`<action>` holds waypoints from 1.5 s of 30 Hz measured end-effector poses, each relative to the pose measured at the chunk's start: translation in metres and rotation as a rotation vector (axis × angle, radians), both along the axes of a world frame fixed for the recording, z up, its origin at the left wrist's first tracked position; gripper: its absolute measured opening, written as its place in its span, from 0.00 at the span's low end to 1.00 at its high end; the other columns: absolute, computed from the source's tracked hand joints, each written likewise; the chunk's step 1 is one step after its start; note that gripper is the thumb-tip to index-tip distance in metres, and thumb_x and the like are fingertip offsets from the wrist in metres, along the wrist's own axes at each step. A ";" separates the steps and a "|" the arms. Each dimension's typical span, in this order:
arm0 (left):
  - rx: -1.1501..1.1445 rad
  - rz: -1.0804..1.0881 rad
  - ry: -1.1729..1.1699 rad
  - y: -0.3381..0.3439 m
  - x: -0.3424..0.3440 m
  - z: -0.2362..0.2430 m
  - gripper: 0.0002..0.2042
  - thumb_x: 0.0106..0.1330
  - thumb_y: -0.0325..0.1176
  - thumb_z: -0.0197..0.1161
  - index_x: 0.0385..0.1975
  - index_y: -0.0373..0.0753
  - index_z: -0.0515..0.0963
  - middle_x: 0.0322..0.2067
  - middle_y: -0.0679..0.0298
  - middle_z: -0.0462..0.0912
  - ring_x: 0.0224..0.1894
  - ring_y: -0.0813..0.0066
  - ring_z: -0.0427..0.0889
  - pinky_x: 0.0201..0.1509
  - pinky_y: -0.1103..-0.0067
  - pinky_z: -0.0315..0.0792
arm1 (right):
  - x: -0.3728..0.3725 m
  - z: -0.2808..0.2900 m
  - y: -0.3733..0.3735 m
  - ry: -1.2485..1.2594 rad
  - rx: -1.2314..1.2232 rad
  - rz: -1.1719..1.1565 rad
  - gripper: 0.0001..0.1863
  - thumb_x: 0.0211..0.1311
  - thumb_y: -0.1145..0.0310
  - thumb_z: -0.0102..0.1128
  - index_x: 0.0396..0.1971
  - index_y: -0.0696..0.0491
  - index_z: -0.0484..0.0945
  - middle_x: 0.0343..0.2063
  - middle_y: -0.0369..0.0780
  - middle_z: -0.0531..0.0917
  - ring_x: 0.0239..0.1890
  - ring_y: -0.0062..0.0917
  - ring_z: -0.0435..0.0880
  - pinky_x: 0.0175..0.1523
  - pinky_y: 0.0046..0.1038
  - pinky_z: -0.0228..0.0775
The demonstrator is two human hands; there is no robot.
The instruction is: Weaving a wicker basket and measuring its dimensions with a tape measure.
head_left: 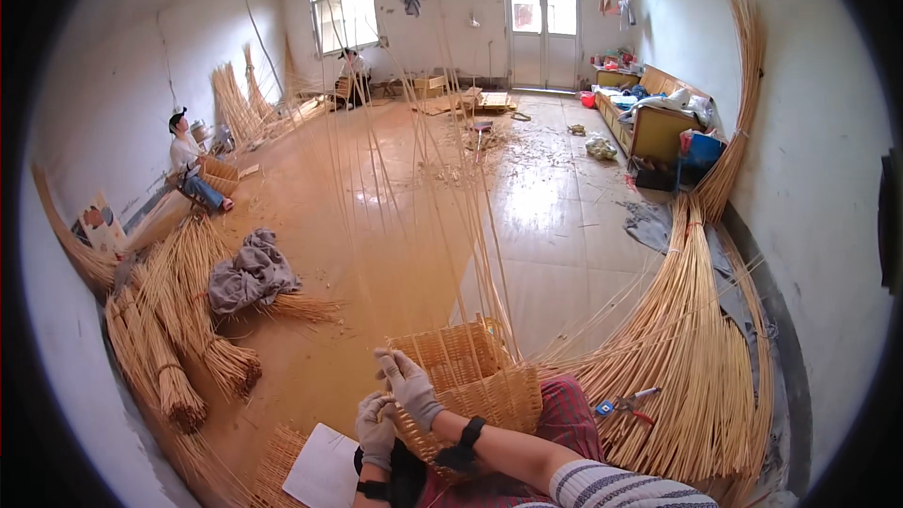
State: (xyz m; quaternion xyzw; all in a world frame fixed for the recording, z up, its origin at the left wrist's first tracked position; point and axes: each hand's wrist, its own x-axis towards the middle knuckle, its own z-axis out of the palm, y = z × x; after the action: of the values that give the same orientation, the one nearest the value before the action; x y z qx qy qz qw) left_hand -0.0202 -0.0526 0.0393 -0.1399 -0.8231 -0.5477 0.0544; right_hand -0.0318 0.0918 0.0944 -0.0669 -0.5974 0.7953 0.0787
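Note:
A half-woven wicker basket [513, 399] rests tilted on my lap, with long upright willow rods [489, 254] rising from its walls. Both my hands wear pale gloves and work at its left side. My right hand [411, 384] lies across the left rim, its fingers bent and closed. Just below and to the left, my left hand [376, 428] has its fingers curled in a pinch by the outer wall. Whatever is between the fingers of either hand is too thin or hidden to name.
A large spread of loose rods [691, 348] lies at my right, with red-handled cutters [642, 416] on it. Tied rod bundles [179, 320] and a grey cloth [252, 273] lie left. A white sheet [322, 467] is beside my left arm. Two people sit farther off, one holding a basket [218, 174].

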 end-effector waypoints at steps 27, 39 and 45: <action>-0.727 -0.180 0.168 0.041 0.061 0.027 0.43 0.64 0.41 0.69 0.79 0.57 0.54 0.74 0.44 0.57 0.53 0.45 0.85 0.48 0.58 0.82 | 0.078 -0.018 0.082 0.153 0.148 -0.419 0.07 0.76 0.73 0.58 0.44 0.57 0.84 0.41 0.40 0.89 0.46 0.25 0.87 0.51 0.27 0.80; -1.045 -0.181 0.081 0.055 0.064 0.040 0.39 0.65 0.29 0.59 0.78 0.54 0.55 0.74 0.42 0.55 0.61 0.44 0.80 0.52 0.57 0.79 | 0.085 -0.024 0.106 0.241 0.408 -0.478 0.29 0.74 0.73 0.57 0.72 0.51 0.63 0.54 0.42 0.82 0.42 0.28 0.87 0.51 0.30 0.81; -0.731 -0.301 0.473 0.096 0.081 0.064 0.38 0.66 0.31 0.59 0.78 0.51 0.55 0.72 0.43 0.60 0.57 0.45 0.80 0.59 0.56 0.74 | 0.129 -0.028 0.137 0.035 0.635 -0.432 0.21 0.75 0.75 0.56 0.65 0.46 0.74 0.46 0.41 0.87 0.42 0.23 0.88 0.45 0.28 0.82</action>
State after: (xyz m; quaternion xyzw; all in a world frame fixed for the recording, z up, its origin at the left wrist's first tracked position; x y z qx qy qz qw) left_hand 0.0610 0.0436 0.1028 -0.3889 -0.8978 -0.1764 0.1077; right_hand 0.0969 0.2288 0.0664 -0.1499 -0.7846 0.5368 0.2716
